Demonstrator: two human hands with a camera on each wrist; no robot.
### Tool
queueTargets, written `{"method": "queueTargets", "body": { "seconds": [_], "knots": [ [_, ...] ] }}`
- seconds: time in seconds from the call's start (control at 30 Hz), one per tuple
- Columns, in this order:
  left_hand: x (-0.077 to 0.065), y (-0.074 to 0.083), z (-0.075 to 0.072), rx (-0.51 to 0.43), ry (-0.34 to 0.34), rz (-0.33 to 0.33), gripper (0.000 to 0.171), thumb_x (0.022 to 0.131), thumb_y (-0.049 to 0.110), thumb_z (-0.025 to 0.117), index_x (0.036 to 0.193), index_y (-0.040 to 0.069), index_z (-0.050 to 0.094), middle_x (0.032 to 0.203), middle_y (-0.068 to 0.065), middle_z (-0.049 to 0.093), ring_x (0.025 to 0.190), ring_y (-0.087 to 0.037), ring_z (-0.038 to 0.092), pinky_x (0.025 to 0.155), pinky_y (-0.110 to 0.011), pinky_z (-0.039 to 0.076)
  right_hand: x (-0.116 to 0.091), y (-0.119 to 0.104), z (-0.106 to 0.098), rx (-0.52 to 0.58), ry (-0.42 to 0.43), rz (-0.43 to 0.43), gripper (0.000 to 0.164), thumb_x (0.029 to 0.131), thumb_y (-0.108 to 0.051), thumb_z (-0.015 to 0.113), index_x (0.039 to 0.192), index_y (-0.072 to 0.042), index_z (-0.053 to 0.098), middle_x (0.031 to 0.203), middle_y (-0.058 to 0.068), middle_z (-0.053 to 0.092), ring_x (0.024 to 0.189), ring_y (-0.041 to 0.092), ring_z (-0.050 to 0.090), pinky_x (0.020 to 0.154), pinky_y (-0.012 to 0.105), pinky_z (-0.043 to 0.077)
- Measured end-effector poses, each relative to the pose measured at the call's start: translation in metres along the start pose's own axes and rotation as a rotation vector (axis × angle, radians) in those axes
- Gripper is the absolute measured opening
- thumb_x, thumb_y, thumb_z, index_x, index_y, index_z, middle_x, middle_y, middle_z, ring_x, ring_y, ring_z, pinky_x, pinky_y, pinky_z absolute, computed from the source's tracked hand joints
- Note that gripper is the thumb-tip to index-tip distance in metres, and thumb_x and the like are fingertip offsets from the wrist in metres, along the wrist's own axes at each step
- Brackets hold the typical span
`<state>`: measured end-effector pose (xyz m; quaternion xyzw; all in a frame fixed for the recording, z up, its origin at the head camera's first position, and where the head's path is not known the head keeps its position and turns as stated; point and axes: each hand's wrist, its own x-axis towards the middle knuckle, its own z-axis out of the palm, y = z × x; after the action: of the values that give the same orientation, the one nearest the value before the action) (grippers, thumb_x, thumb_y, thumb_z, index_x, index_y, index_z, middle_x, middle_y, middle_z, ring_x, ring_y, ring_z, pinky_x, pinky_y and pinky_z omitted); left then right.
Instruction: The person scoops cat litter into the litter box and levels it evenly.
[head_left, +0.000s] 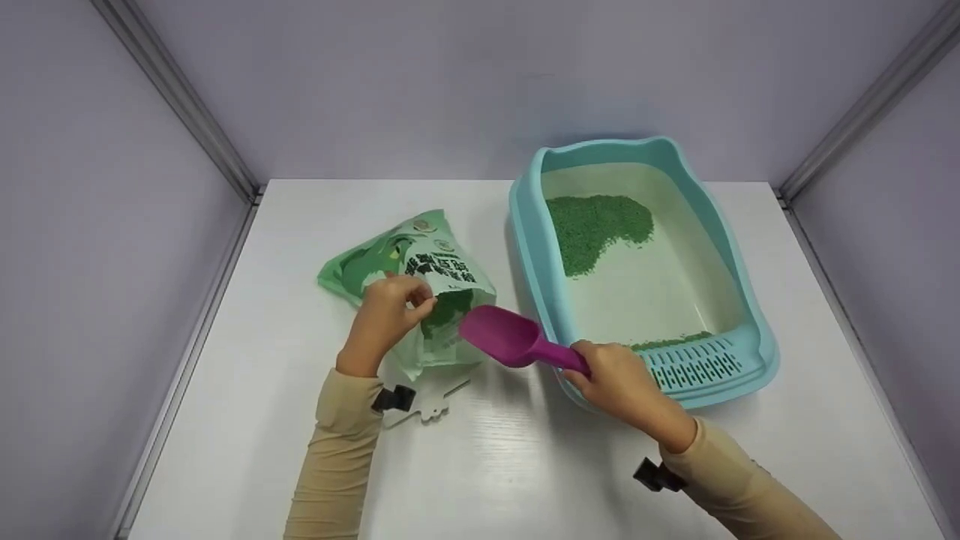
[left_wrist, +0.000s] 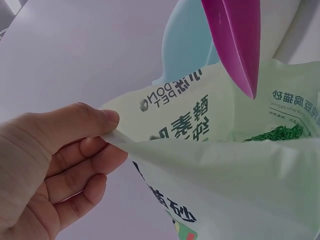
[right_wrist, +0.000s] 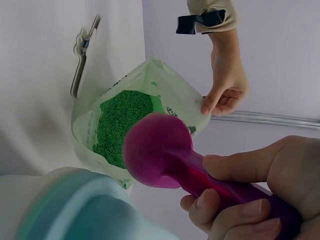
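Observation:
My left hand (head_left: pixel 388 319) pinches the rim of an open green bag of cat litter (head_left: pixel 375 259) between thumb and fingers, as the left wrist view shows closely. Green pellets (right_wrist: pixel 122 122) lie inside the bag. In my right hand (head_left: pixel 622 382) is the handle of a magenta scoop (head_left: pixel 504 335). The scoop's bowl is at the bag's mouth, and it looks empty in the head view. To the right stands a light blue litter box (head_left: pixel 531 247) with a pale floor. A patch of green pellets (head_left: pixel 600 225) covers its far left part.
A pale clip-like object (head_left: pixel 433 409) lies on the white table (head_left: pixel 495 465) just below the bag. The litter box has a slotted front ledge (head_left: pixel 694 367), with a thin line of pellets along it. Pale walls (head_left: pixel 375 90) enclose the table.

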<state>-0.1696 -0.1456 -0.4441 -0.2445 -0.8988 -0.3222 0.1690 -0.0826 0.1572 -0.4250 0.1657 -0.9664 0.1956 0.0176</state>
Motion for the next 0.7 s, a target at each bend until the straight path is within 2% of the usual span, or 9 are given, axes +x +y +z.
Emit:
{"method": "queueTargets", "body": {
  "seconds": [0.27,0.57,0.7],
  "knots": [
    [0.000,0.000,0.000,0.002,0.005,0.002,0.009,0.082,0.005,0.072,0.075,0.003,0.067,0.072,-0.011,0.069,0.066,-0.020,0.066,0.064,-0.032,0.056,0.003,-0.003,0.011,-0.011,0.010,0.007,0.015,0.080,-0.009,0.072,0.079,0.000,0.060,0.057,0.005,0.049,0.053,0.014,0.038,0.048,0.023,0.030],
    [0.000,0.000,0.001,0.015,-0.005,0.008,0.010,0.083,0.005,0.072,0.075,0.004,0.067,0.073,-0.011,0.069,0.066,-0.021,0.067,0.065,-0.034,0.056,0.003,-0.009,0.024,-0.039,0.049,0.005,0.016,0.079,-0.005,0.072,0.077,0.003,0.058,0.057,0.012,0.055,0.053,0.018,0.042,0.046,0.031,0.038],
    [0.000,-0.001,0.002,0.017,-0.001,0.013,0.009,0.083,0.005,0.072,0.075,0.003,0.067,0.072,-0.012,0.069,0.065,-0.021,0.067,0.064,-0.034,0.056,0.004,-0.012,0.031,-0.043,0.079,0.007,0.019,0.078,-0.003,0.071,0.073,0.001,0.053,0.057,0.013,0.055,0.051,0.019,0.042,0.045,0.034,0.040]
  ]
}}
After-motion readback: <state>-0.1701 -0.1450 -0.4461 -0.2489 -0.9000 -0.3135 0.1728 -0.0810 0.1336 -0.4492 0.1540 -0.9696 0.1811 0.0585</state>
